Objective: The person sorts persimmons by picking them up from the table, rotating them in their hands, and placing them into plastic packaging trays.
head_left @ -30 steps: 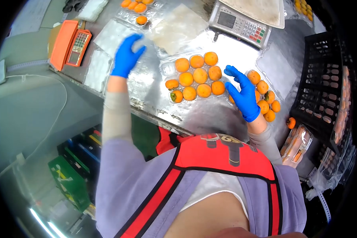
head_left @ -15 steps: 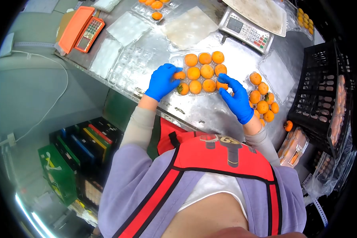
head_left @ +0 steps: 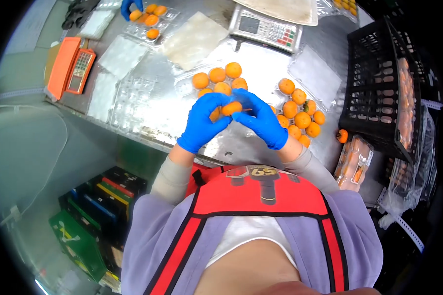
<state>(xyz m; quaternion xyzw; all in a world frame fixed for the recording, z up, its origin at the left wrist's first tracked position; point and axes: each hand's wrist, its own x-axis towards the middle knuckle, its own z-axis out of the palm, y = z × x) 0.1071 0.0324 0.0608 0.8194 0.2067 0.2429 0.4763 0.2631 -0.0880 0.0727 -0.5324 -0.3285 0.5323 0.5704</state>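
In front of me an orange persimmon (head_left: 231, 108) is raised between my two blue-gloved hands, over the near part of a clear tray of persimmons (head_left: 217, 75). My left hand (head_left: 202, 123) curls its fingers and thumb round the fruit from the left. From the right, my right hand (head_left: 263, 122) pinches at it, the fingertips smeared by motion. Part of the tray's front row is hidden behind my hands. To the right of my right hand lies another group of persimmons (head_left: 302, 119), one with a green calyx.
A weighing scale (head_left: 266, 29) stands at the back, an orange scale (head_left: 71, 69) at the left. Empty clear trays (head_left: 133, 103) lie left. A black crate (head_left: 374, 88) borders the right side. Another person's gloved hand (head_left: 129, 9) touches persimmons at the top left.
My hands have come together over the tray's front and now hold a persimmon between them. The view has shifted, moving the table's contents left. Another person's hand has come into sight.
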